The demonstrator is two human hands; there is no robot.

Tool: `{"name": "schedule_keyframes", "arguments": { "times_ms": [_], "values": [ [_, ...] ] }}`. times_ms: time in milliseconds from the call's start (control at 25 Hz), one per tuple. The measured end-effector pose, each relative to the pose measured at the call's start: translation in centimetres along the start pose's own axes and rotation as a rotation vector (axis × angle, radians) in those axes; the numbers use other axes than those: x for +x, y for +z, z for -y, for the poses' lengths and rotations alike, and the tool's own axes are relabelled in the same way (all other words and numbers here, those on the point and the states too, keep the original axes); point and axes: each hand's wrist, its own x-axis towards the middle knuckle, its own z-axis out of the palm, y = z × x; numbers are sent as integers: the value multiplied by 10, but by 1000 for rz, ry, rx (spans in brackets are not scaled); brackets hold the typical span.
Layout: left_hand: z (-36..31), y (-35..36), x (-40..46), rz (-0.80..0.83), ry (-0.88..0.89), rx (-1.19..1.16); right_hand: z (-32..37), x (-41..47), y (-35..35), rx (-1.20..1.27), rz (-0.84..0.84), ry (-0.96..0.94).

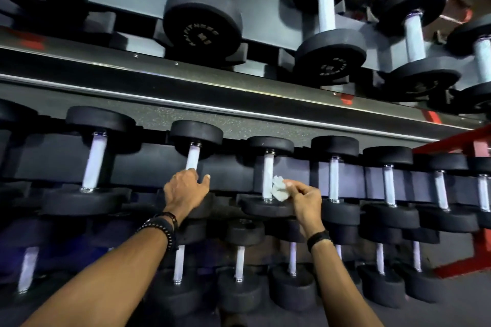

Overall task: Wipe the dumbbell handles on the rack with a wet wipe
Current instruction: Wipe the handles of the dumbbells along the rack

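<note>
Now the left hand (186, 190) curls round the lower part of a dumbbell handle (192, 158) on the middle tier of the rack (159, 167), thumb sticking out to the right; beaded bracelets (162, 225) circle that wrist; the right hand (305, 199) pinches a crumpled white wet wipe (280, 190) between thumb and fingertips, and the wipe touches the right side of the neighbouring dumbbell's handle (267, 167), low down near its front head (265, 206); a dark band (317, 239) sits on the right wrist; more dumbbells with pale handles and black round heads stand in a row to either side on the same tier; a lower tier of dumbbells (239, 263) lies beneath the forearms; above, a mirror (265, 21) reflects the row; a red frame (478, 220) stands at the far right.
</note>
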Motion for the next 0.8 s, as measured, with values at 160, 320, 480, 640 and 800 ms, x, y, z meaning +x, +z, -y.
{"name": "schedule_keyframes", "arguments": {
  "times_ms": [160,320,480,640,800],
  "values": [
    [-10,25,-3,-66,-132,248,-24,57,1,-231,166,-10],
    [-15,27,-1,-115,-186,234,-63,85,7,-463,346,125],
    [-17,27,-4,-131,-227,180,-58,88,22,-864,427,103],
    [-21,24,-5,-165,-251,157,-58,110,26,-860,642,156],
    [-22,25,-4,-179,-265,150,-60,125,21,-796,724,159]
  ]
}}
